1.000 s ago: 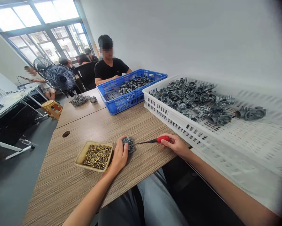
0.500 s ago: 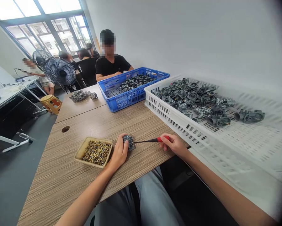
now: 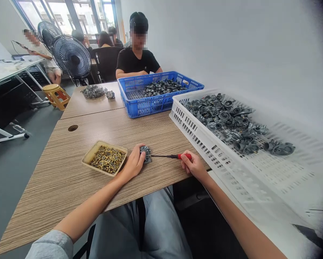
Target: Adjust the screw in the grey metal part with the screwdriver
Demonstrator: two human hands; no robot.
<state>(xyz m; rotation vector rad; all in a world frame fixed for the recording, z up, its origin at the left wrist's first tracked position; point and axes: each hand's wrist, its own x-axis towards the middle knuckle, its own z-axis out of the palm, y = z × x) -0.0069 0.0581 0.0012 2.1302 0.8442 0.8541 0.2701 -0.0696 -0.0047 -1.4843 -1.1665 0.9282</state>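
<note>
My left hand [image 3: 133, 165] clasps the small metal casting [image 3: 146, 154] on the wooden table [image 3: 69, 187], beside the tray of brass screws [image 3: 105, 160]; my right hand [image 3: 193, 167] grips the red-handled screwdriver [image 3: 172, 156], tip at the casting

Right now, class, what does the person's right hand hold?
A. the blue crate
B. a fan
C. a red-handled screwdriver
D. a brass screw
C: the right hand grips a red-handled screwdriver, its tip at the metal part under the left hand.
</note>
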